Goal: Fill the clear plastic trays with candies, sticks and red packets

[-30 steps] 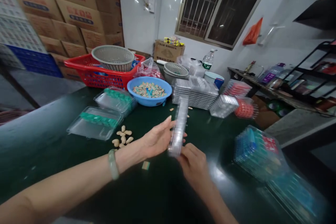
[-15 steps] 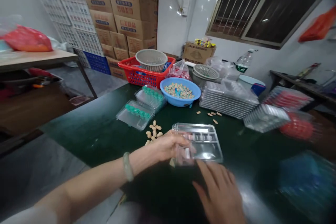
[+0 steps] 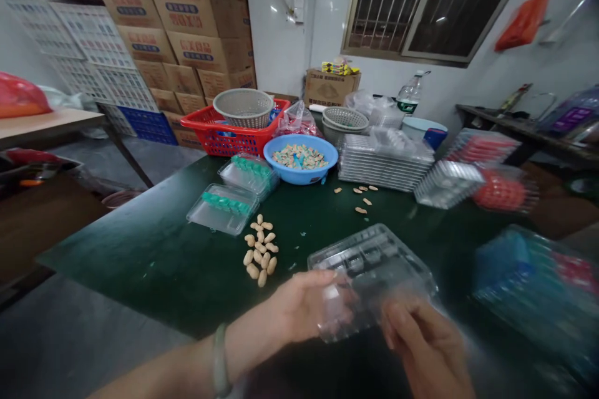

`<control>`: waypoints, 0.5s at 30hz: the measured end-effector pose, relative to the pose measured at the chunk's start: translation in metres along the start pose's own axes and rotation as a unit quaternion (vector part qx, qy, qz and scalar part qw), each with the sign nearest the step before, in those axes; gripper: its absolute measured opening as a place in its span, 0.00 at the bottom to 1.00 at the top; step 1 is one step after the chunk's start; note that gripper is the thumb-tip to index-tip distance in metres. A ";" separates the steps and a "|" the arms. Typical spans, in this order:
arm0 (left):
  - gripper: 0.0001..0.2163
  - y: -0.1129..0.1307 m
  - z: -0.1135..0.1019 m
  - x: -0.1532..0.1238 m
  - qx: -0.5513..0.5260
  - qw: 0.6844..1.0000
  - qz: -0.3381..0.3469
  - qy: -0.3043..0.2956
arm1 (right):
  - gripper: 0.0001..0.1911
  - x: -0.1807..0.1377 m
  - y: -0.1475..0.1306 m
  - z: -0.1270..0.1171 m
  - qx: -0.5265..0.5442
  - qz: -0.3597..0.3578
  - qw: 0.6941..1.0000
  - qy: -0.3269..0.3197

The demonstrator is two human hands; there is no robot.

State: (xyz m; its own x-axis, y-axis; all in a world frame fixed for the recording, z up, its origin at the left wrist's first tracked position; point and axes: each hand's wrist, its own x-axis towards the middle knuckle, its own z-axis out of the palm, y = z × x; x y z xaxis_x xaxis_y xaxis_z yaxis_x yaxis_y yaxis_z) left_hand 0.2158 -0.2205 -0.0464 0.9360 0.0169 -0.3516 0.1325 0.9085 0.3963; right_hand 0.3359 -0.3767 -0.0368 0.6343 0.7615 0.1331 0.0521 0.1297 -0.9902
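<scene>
My left hand (image 3: 302,305) grips the near left edge of a clear plastic clamshell tray (image 3: 369,268), fingers curled round it. My right hand (image 3: 423,340) is at the tray's near right corner, fingers bent against it and blurred by motion. The tray lies nearly flat just above the dark green table (image 3: 163,249). A small heap of peanuts in shells (image 3: 259,252) lies left of the tray. A blue bowl (image 3: 299,159) holding small coloured pieces stands further back.
Two clear boxes with green inserts (image 3: 224,207) lie at mid left. A red basket (image 3: 224,131) with a grey colander stands behind. A stack of clear trays (image 3: 384,165) is at the back right, packed blue and red packs (image 3: 528,274) at right. Cardboard boxes (image 3: 187,12) line the wall.
The tray went from standing on edge between my hands to lying flat, then moved nearer me. My right hand came up to its near right corner. The camera swung left.
</scene>
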 end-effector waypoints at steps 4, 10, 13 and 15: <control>0.32 0.002 0.005 -0.007 0.246 0.930 0.215 0.171 | 0.19 0.001 -0.015 -0.003 -0.063 0.019 0.998 -0.007; 0.42 0.006 0.024 -0.018 0.422 0.886 0.187 -0.039 | 0.19 0.013 -0.032 0.031 -0.032 0.061 0.992 -0.107; 0.28 -0.001 0.023 -0.018 0.318 0.928 0.165 -0.102 | 0.18 0.019 -0.029 0.042 0.001 0.071 0.989 -0.130; 0.25 -0.005 0.018 -0.019 0.278 0.938 0.176 -0.104 | 0.17 0.021 -0.025 0.044 0.019 0.088 0.985 -0.145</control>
State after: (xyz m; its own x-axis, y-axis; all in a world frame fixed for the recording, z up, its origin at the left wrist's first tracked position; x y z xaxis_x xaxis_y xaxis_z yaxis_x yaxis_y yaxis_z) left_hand 0.2032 -0.2329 -0.0262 0.9894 0.1406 0.0352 -0.1019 0.5021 0.8588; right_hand 0.3137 -0.3362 -0.0078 0.3832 0.9232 -0.0291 -0.0720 -0.0016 -0.9974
